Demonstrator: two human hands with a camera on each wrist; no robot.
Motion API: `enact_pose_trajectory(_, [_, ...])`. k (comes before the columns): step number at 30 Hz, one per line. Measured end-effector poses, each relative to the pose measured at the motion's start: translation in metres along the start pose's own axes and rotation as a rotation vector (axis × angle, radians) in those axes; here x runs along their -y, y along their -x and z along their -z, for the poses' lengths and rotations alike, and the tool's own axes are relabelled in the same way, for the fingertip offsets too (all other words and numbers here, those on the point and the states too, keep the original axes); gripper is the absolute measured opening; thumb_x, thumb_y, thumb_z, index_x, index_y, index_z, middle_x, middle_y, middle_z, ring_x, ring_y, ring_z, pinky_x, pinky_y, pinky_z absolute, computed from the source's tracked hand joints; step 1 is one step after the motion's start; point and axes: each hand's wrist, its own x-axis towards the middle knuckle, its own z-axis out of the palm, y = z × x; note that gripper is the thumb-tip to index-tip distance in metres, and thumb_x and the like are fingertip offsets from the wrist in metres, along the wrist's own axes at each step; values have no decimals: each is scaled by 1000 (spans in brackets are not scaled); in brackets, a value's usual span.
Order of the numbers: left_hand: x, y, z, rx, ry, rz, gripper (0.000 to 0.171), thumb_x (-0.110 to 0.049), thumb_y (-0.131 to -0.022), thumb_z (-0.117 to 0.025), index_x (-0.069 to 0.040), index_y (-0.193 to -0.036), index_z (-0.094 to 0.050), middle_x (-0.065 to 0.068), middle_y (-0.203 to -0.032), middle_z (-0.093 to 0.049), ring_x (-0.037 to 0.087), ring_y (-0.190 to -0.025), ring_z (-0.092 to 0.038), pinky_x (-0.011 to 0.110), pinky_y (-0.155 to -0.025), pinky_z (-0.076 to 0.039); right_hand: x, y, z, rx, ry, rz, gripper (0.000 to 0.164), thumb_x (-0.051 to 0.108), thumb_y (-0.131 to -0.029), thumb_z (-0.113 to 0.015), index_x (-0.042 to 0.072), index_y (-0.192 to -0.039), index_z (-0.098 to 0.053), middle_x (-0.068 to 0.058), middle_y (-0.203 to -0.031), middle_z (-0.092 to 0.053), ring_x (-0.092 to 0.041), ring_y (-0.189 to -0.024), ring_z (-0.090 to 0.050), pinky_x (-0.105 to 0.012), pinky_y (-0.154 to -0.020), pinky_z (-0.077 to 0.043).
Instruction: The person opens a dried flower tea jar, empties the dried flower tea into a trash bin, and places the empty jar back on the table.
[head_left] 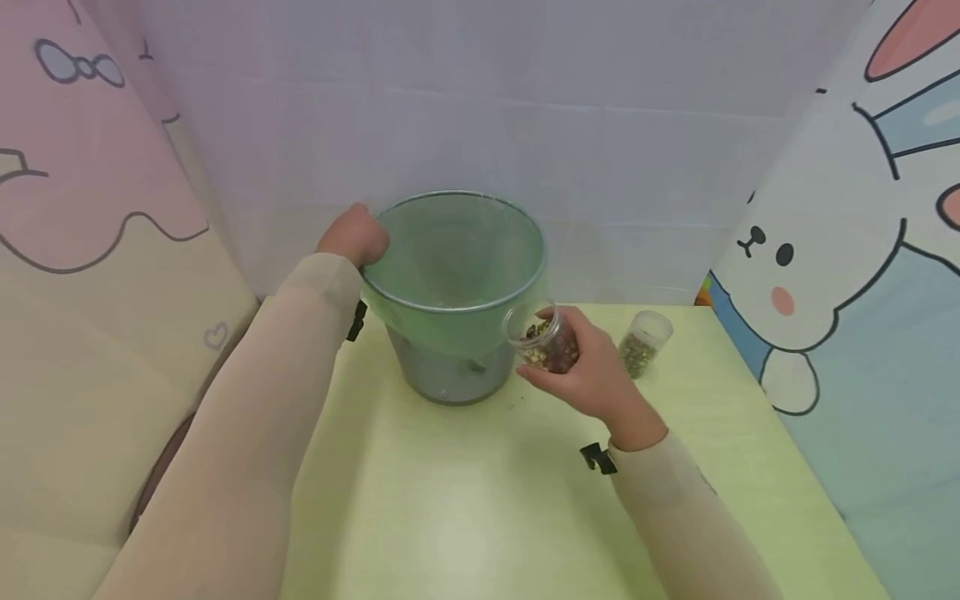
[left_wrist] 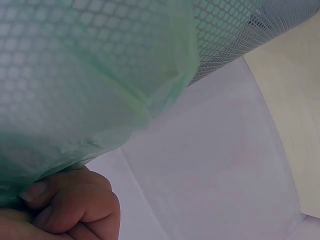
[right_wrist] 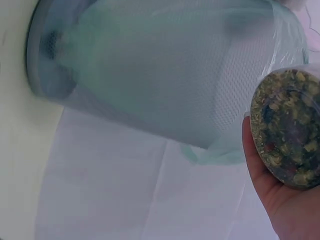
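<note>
A grey mesh wastebasket (head_left: 450, 377) stands on the table with a green plastic bag (head_left: 420, 327) lining it and folded over its rim. At the rim's left side is my left hand (head_left: 356, 237); in the left wrist view its curled fingers (left_wrist: 82, 200) pinch the bag's edge. My right hand (head_left: 588, 367) grips a clear jar (head_left: 551, 343) of mixed dried bits, tilted with its open mouth toward the basket's right side. The jar's round base (right_wrist: 287, 130) fills much of the right wrist view's right edge. No lid shows on this jar.
A second clear jar (head_left: 645, 343), partly filled with greenish dried bits, stands behind my right hand. A few dark crumbs (head_left: 517, 403) lie beside the basket on the pale green table (head_left: 450, 500). Fabric walls (head_left: 637, 150) close in the back and both sides.
</note>
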Motion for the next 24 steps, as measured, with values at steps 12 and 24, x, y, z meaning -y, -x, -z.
enact_pose_trajectory(12, [-3, 0, -3, -16, -2, 15, 67, -7, -99, -32, 10, -159, -7, 30, -153, -36, 36, -106, -51, 48, -96, -46, 8, -44, 56, 87, 328, -47, 73, 44, -83, -86, 7, -136, -52, -10, -108, -64, -27, -90, -63, -47, -73, -56])
enact_pose_trajectory(24, [-4, 2, -3, -18, -17, 13, 66, -8, -101, -29, 9, -160, -5, 28, -146, -42, 32, -90, -51, 45, -85, -47, 27, -107, 101, 107, 529, -67, 81, 54, -86, -79, 9, -145, -47, -12, -104, -62, -30, -90, -62, -51, -81, -52])
